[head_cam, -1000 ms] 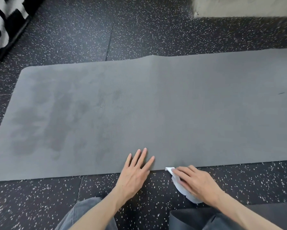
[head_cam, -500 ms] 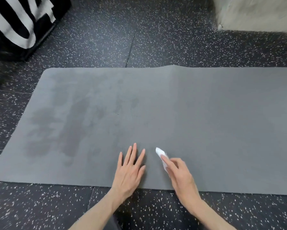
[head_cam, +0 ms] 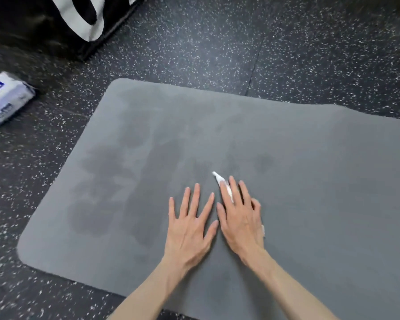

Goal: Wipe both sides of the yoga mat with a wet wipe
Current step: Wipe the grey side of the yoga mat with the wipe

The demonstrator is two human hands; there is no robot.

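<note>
While I kneel at the mat: both my hands lie flat on it.
Mat [head_cam: 310, 181]: grey, dark damp patches left of my hands.
Left hand [head_cam: 189, 225]: fingers spread, holding nothing.
Right hand [head_cam: 240, 220]: straight fingers pressing white wipe [head_cam: 219, 179].

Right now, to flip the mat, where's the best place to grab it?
Probably the near-left rounded corner of the mat. It lies flat and bare, edge exposed on the speckled floor, so slide fingers under from the left. The left hand presses flat nearby; the right hand presses the wipe.

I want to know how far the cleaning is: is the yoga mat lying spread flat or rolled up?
Spread flat. The yoga mat lies open on the floor, with no roll showing in view.
</note>
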